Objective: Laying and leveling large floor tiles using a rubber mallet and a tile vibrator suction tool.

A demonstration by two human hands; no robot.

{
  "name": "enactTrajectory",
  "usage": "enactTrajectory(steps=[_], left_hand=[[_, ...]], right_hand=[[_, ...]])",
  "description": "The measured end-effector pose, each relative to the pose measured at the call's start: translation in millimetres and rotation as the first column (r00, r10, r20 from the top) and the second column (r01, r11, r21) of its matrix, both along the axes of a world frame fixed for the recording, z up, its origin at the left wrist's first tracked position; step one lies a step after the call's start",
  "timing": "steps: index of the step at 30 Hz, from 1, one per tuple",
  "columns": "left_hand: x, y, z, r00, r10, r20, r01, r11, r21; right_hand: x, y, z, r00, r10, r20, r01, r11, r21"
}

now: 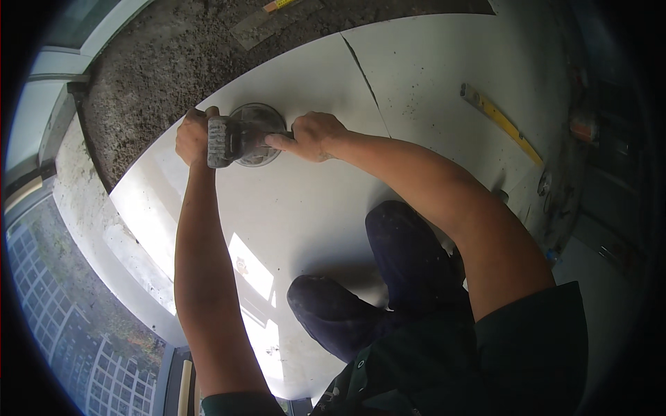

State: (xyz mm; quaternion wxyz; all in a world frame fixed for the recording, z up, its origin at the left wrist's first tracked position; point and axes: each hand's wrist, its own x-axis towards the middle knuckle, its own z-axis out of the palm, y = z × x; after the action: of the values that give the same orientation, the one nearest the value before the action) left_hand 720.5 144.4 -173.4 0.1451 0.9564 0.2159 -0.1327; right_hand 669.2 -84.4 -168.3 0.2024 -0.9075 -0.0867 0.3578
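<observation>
Both hands, left hand [193, 134] and right hand [312, 136], clamped on the tile vibrator [243, 136], seating the white tile [312, 208] near its mortar-bed [166, 62] edge; next probably shift the tool and keep pressing evenly.

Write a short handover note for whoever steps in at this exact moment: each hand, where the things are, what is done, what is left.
Left hand grips one handle of the round tile vibrator; right hand grips the other.
The vibrator sits on a large white tile near its far edge, beside bare mortar bed.
Done: this tile and its neighbour are laid.
Left: bare bed uncovered. Yellow level lies to the right.
</observation>
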Motion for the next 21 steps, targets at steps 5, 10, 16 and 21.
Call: enactTrajectory(steps=[5, 10, 16, 21], left_hand=[[-2.6, 7.9, -2.3, 1.0, -0.001, 0.013, 0.001, 1.0, 0.003], [-2.6, 5.9, -5.0, 0.999, -0.009, 0.032, 0.009, 1.0, -0.014], [-3.9, 7.5, -3.9, 1.0, 0.006, 0.021, -0.005, 1.0, -0.015], [-4.6, 9.4, -2.0, 1.0, -0.011, -0.013, 0.011, 1.0, 0.001]], right_hand=[[5.7, 5.7, 15.3, 0.999, 0.031, -0.038, -0.032, 0.999, -0.024], [8.1, 4.1, 22.1, 0.995, 0.031, -0.09, -0.035, 0.998, -0.044], [7.3, 6.6, 19.7, 0.993, 0.043, -0.111, -0.048, 0.998, -0.044], [2.9, 8.1, 18.9, 0.994, 0.031, -0.102, -0.035, 0.998, -0.046]])
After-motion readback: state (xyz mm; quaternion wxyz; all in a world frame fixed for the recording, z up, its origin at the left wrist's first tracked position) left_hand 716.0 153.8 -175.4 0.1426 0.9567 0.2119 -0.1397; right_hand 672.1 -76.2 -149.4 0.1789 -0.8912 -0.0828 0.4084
